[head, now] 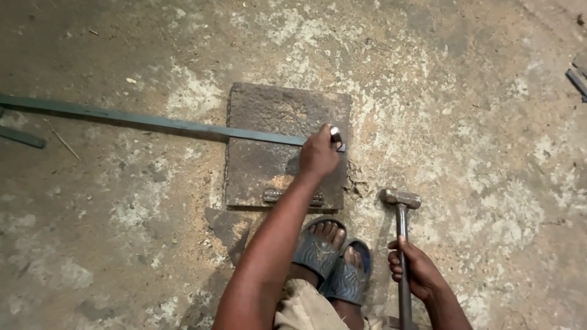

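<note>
Left hand (318, 154) gripping punch (335, 134) upright on bar (153, 122) end, bar lying across plate (284, 146) for backing; right hand (416, 269) closed on hammer (402, 232), head resting on floor (465, 110).

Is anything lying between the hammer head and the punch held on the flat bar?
Nothing visible does. The hammer in the right hand rests head-down on bare floor, beside the steel plate. The left hand holds the punch on the flat bar.
</note>
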